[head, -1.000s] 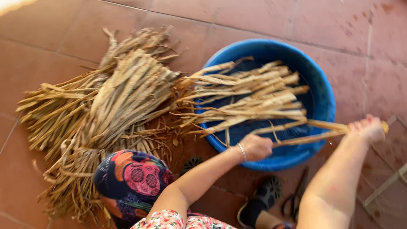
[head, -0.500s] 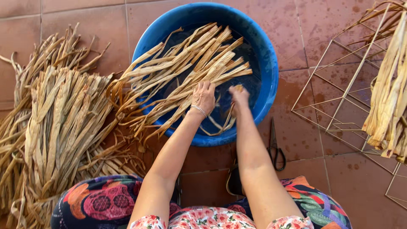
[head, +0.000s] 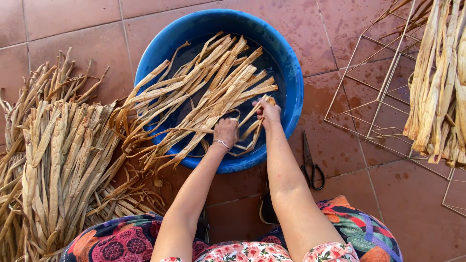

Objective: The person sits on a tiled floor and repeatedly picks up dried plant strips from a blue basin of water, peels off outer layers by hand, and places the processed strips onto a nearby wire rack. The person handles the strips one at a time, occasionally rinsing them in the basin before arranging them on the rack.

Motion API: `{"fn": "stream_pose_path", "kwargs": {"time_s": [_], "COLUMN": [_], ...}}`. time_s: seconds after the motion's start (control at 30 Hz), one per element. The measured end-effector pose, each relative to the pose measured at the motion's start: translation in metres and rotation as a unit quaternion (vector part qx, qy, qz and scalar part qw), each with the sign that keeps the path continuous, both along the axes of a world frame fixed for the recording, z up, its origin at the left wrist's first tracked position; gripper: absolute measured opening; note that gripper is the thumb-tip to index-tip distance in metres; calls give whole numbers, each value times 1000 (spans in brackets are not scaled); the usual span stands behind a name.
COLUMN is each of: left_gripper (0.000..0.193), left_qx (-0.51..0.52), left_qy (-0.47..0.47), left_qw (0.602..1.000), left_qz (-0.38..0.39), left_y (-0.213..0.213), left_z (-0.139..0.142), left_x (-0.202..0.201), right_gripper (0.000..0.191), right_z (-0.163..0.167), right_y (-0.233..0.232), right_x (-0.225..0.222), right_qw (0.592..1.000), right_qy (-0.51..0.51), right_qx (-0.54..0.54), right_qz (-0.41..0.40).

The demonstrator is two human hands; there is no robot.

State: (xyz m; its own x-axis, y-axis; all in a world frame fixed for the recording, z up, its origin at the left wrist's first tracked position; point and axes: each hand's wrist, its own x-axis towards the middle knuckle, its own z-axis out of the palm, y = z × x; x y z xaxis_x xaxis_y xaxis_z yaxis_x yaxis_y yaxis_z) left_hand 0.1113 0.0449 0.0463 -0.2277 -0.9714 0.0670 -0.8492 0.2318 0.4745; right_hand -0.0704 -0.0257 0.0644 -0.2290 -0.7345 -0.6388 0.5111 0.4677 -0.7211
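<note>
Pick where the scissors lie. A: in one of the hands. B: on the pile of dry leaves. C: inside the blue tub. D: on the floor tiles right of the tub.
D: the scissors lie on the red floor, between the blue tub and the wire rack.

A home yard or patio used as a craft work spot is shown. The floor [head: 73, 29] is made of big reddish clay tiles, and wet marks are seen on it at 1 o'clock. A round blue plastic tub [head: 291, 73] of water is set at 12 o'clock, filled with long dried leaf strips [head: 208, 92]. More dried strips are piled [head: 58, 160] at 9 o'clock. A wire rack [head: 374, 97] is placed at 3 o'clock, and black scissors [head: 310, 162] are laid at 4 o'clock.
</note>
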Motion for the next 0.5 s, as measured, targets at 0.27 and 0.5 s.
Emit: {"fn": "stream_pose_path", "kwargs": {"time_s": [0.27, 0.5], "left_gripper": [43, 33], "left_qx": [-23, 113], "left_qy": [106, 174], "left_qw": [993, 975], "left_qz": [37, 85], "left_y": [-8, -60], "left_z": [18, 49], "left_x": [-21, -64], "right_gripper": [15, 21], "right_z": [23, 71], "right_y": [8, 5], "right_x": [12, 13], "right_qw": [995, 977], "right_qy": [43, -3], "right_qx": [-18, -174], "right_qz": [88, 125]}}
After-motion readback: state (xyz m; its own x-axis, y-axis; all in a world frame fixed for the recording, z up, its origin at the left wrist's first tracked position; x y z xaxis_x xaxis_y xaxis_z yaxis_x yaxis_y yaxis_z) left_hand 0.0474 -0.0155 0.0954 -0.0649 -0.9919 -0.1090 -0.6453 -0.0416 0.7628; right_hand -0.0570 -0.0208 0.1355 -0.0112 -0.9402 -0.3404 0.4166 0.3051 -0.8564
